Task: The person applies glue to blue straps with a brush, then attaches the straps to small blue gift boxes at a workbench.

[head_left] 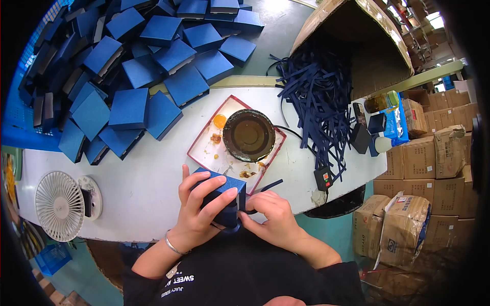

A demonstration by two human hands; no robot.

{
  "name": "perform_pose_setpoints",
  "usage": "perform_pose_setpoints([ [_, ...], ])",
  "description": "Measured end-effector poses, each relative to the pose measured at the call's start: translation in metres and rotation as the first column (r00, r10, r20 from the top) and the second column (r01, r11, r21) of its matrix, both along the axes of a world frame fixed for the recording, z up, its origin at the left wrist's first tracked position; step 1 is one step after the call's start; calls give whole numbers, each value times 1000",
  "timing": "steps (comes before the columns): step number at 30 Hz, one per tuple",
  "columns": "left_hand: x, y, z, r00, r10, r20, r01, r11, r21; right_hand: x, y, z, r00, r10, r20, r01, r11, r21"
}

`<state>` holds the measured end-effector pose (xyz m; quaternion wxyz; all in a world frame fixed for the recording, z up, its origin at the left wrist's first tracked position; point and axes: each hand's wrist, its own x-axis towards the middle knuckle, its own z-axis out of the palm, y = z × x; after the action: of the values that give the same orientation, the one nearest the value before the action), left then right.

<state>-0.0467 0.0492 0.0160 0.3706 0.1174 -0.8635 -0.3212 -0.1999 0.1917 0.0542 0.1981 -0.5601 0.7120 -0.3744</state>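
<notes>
My left hand grips a small blue box, its fingers spread across the top. At the box's right side my right hand is closed, thumb and forefinger pinched on a dark blue ribbon whose free end sticks out to the right. The inner side of the box, facing my body, is mostly hidden. Just beyond the box, a round pot of brownish liquid stands on a white tray with a red rim, which is smeared with amber residue.
Many blue boxes are heaped at the left and back. A bundle of dark blue ribbons spills from a cardboard carton. A white fan stands at left, a corded switch at right. Cartons are stacked beyond the table.
</notes>
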Motion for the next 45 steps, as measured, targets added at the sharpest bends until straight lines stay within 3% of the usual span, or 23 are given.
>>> perform_pose_setpoints([
  [6, -1, 0, 1, 1000, -6, 8, 6, 1000, 9, -1, 2, 1, 998, 10, -57, -9, 1000, 4],
  [11, -4, -2, 1, 1000, 9, 16, -9, 999, 46, -8, 4, 9, 998, 54, 36, -56, 997, 62],
  [14, -4, -3, 1, 999, 41, 26, -42, 999, 24, -17, 6, 20, 984, -7, 180, -22, 987, 159],
  [18, -1, -10, -1, 997, 68, 40, -68, 997, 21, -54, 35, 24, 989, -74, 131, 28, 946, 324],
  [22, 3, -15, -6, 994, 91, 63, -93, 995, 25, -90, 78, 34, 936, -280, 213, 186, 907, 377],
  [24, 3, -16, -9, 994, 97, 58, -98, 995, 30, -99, 97, 33, 887, -357, 293, 265, 913, 310],
  [25, 5, -18, -9, 989, 82, 121, -78, 996, -39, -100, 101, 33, 823, -406, 397, 307, 907, 290],
  [29, 4, -12, -14, 991, 55, 123, -52, 998, -27, -98, 105, 5, 609, -393, 689, 465, 881, 92],
  [32, 5, -8, -15, 991, 52, 127, -51, 999, -14, -93, 88, -15, 245, -106, 964, 549, 834, -48],
  [36, 8, -2, -20, 988, 58, 140, -59, 998, 3, -87, 58, -27, 11, 91, 996, 585, 807, -80],
  [37, 9, 0, -20, 986, 55, 154, -58, 998, 11, -86, 52, -28, 1, 117, 993, 579, 810, -96],
  [40, 9, 2, -24, 984, 55, 172, -60, 998, 24, -85, 36, -23, -54, 4, 999, 610, 792, 30],
  [44, 7, 0, -26, 981, 48, 187, -53, 998, 23, -94, 32, -23, -211, 28, 977, 546, 832, 94],
  [45, 6, -1, -26, 980, 46, 193, -51, 998, 22, -98, 32, -24, -196, 5, 981, 490, 867, 93],
])
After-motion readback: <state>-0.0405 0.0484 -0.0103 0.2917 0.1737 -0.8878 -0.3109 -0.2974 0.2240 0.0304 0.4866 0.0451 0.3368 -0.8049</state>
